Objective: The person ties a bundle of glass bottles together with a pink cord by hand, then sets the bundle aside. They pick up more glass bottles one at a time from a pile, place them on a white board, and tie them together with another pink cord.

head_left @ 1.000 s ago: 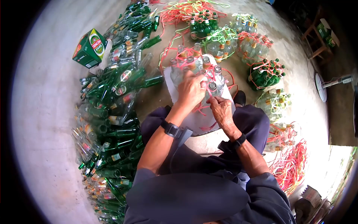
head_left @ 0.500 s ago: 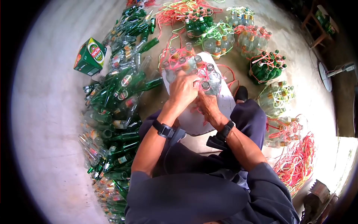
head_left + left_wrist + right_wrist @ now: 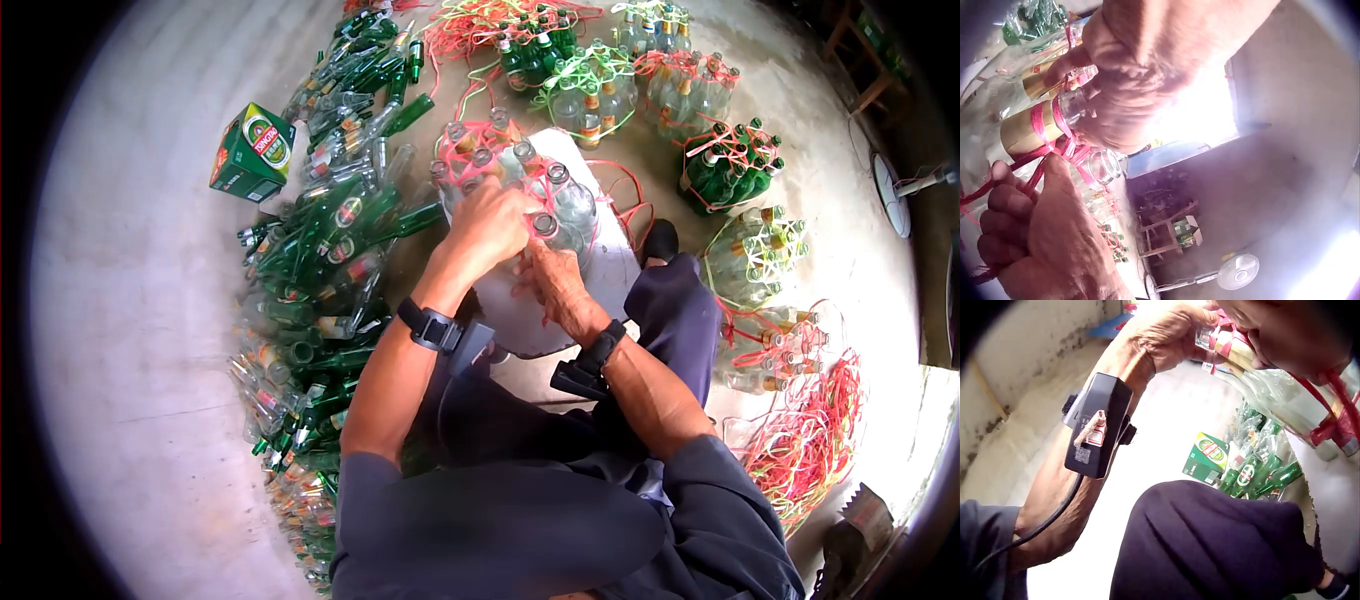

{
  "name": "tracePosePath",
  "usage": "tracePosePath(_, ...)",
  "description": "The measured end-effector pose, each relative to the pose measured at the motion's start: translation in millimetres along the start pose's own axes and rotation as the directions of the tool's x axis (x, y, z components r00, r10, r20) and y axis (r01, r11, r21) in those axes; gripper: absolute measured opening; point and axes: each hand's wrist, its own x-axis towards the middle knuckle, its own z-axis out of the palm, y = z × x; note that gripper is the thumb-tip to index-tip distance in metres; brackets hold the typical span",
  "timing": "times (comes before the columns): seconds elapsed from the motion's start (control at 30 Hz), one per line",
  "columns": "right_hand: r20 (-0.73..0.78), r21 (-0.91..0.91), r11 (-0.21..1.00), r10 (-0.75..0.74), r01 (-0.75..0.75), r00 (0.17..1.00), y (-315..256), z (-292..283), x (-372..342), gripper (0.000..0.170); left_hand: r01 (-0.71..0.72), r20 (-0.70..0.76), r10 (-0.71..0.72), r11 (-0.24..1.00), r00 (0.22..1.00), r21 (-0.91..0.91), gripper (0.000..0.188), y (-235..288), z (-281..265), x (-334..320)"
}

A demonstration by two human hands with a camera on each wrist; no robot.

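In the head view, a cluster of clear glass bottles stands on a pale board in front of the person, red plastic twine looped round their necks. My left hand reaches over the near necks; its fingers curl round a bottle neck in the left wrist view. Just beside it, my right hand pinches a strand of the twine between thumb and curled fingers, below a knot at the neck. The right wrist view shows both hands close together at the necks, the right one blurred.
Loose green and clear bottles lie heaped at left, beside a green beer carton. Tied bundles, including green bottles, curve round the right side. A pile of red twine lies near right, and a fan stands farther right.
My right hand has moved left and in under the nearest bottle neck, closer to my left hand. The left hand stays at the necks while the head view shifts.
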Motion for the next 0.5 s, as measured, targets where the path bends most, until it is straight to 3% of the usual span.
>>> tracePosePath(0.1, 0.099, -0.019, 0.995, 0.1, -0.098, 0.99, -14, -9, -6, 0.043, 0.012, 0.027, -0.013, 1.0, 1.0, 0.022, 0.04, 1, -4, 1)
tracePosePath(0.37, 0.098, -0.027, 0.987, 0.162, -0.16, 0.982, -23, -11, -12, 0.042, -0.08, 0.036, 0.078, 0.995, 0.996, 0.063, 0.038, -5, -2, 4)
tracePosePath(0.5, 0.075, 0.006, 0.992, 0.126, -0.126, 0.989, -16, -9, -9, 0.045, -0.118, -0.118, 0.116, 0.993, 0.986, -0.002, 0.031, -11, 7, -2)
